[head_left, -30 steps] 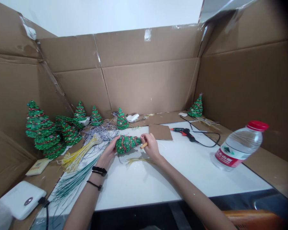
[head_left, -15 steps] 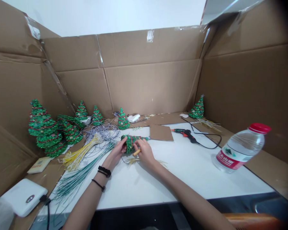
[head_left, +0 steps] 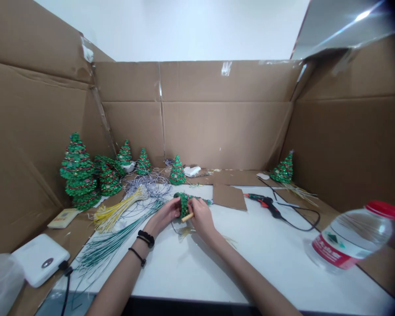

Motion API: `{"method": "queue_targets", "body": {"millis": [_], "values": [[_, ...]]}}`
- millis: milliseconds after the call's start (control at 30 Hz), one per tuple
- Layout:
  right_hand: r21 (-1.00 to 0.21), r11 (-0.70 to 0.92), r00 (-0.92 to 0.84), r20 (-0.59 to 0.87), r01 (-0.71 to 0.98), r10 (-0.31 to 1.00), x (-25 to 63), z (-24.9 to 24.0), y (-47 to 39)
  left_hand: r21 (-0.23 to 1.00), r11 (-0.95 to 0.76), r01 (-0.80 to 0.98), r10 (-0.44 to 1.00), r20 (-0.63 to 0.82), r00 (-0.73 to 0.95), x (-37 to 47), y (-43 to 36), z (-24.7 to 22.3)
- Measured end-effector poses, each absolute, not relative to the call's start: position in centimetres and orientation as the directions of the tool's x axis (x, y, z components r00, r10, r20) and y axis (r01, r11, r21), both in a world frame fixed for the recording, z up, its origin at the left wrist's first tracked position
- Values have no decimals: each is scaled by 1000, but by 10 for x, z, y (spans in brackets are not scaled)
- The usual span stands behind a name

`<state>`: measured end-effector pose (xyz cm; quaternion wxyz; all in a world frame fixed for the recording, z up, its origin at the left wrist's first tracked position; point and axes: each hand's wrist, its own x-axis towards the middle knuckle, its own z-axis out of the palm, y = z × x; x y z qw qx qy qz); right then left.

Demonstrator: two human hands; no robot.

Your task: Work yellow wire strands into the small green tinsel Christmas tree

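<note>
A small green tinsel Christmas tree lies on its side over the white board, its tip pointing right. My left hand is closed around its base end. In my right hand is a tool with a light wooden handle, held against the tree. The tool's working end is hidden by fingers and tinsel. Pale yellow strands lie just below the hands. Left of them spread green wires, a yellow bundle of strands and tangled purple-grey wire.
Finished-looking trees stand at the left and back, another tree at the right. A cardboard piece, a glue gun with its cord and a water bottle occupy the right side. A white box sits at left. Cardboard walls surround everything.
The camera view has shifted, so most things sit further right or lower. Both hands still hold the tree and tool; the left fingers have moved slightly on its base.
</note>
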<state>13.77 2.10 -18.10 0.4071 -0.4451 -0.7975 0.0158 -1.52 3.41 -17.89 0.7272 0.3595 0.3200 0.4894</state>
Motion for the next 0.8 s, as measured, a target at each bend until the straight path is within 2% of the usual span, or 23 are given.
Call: {"method": "queue_targets", "body": {"millis": [167, 300, 400, 567, 800], "values": [[-523, 565, -236, 566, 638, 790, 133, -181, 30, 845, 225, -485, 947, -73, 313, -27, 39, -182], [-541, 543, -216, 552, 643, 805, 131, -179, 40, 908, 199, -368, 946, -80, 314, -29, 44, -186], [-522, 570, -239, 569, 635, 787, 128, -173, 44, 933, 173, -316, 945, -67, 320, -27, 45, -188], [-487, 544, -223, 571, 683, 790, 120, -169, 46, 932, 125, -339, 960, -28, 278, -25, 45, -192], [-316, 571, -294, 616, 758, 731, 121, -172, 42, 928, 127, -350, 961, -28, 275, -23, 47, -194]]}}
